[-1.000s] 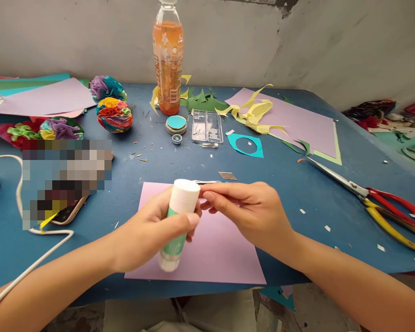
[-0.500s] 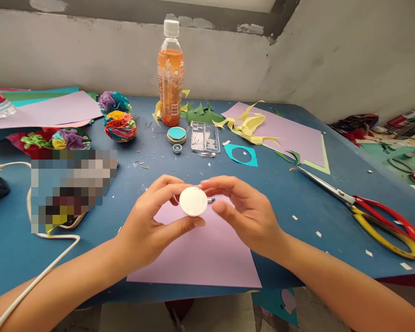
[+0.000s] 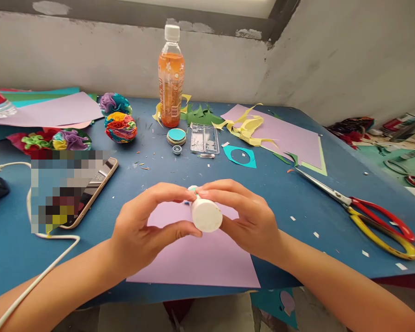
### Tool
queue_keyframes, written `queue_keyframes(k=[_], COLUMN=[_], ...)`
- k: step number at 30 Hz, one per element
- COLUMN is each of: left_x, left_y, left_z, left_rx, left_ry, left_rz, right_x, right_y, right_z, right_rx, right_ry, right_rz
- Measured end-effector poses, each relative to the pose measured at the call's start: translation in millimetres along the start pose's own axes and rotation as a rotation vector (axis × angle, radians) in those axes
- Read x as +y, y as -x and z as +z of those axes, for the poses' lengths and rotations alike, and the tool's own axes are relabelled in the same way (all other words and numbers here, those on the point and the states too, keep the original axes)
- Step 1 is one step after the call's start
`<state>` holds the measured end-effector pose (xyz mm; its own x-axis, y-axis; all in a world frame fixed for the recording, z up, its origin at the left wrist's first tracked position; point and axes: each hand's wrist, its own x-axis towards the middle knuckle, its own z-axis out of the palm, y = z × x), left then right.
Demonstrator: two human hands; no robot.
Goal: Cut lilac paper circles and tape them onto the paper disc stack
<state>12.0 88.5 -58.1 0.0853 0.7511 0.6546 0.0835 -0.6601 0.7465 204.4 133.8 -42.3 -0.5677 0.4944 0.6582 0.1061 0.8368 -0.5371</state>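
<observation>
A white cylindrical object (image 3: 207, 216) with a round flat end facing me is held between both hands, above a sheet of lilac paper (image 3: 200, 263). My left hand (image 3: 152, 226) pinches it from the left, fingertips at its top and thumb at its lower edge. My right hand (image 3: 245, 216) has its fingers pressed on the top and its thumb behind the right side. A bit of green and blue shows at the object's far end, mostly covered by fingers.
An orange drink bottle (image 3: 171, 83) stands at the back, near a clear plastic case (image 3: 205, 138) and paper flowers (image 3: 121, 127). Red-and-yellow scissors (image 3: 349, 200) lie at the right. A phone (image 3: 93, 184) and a white cable (image 3: 60, 251) are at the left.
The white object has turned and shifted slightly right and down. My right fingers have closed onto it, and its blue tip now points left.
</observation>
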Motion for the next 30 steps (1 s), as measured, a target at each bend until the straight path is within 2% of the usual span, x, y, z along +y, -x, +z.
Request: queue_keyframes(k=[7,17,24,30], left_x=[3.2,11.8,11.8,6.3], left_y=[-3.2,-3.9,-6.3,-8.0], left_z=[-0.8,2.7,4.6,3.4], left_rx=[-0.067,-0.024,-0.035,-0.050], left_ry=[0.030,0.241,0.356,0.551], left_rz=[-0.029,-0.462,-0.569,-0.644], right_x=[0.9,-0.6,3.1,-0.1], right_y=[1.3,3.3,4.1,2.1], right_z=[1.0,2.2,2.5,0.8], right_rx=[0.000,-0.013,0.002,-0.012], right_ry=[0.094,0.322,0.420,0.367], right_rz=[-0.008,-0.057,-0.083,-0.006])
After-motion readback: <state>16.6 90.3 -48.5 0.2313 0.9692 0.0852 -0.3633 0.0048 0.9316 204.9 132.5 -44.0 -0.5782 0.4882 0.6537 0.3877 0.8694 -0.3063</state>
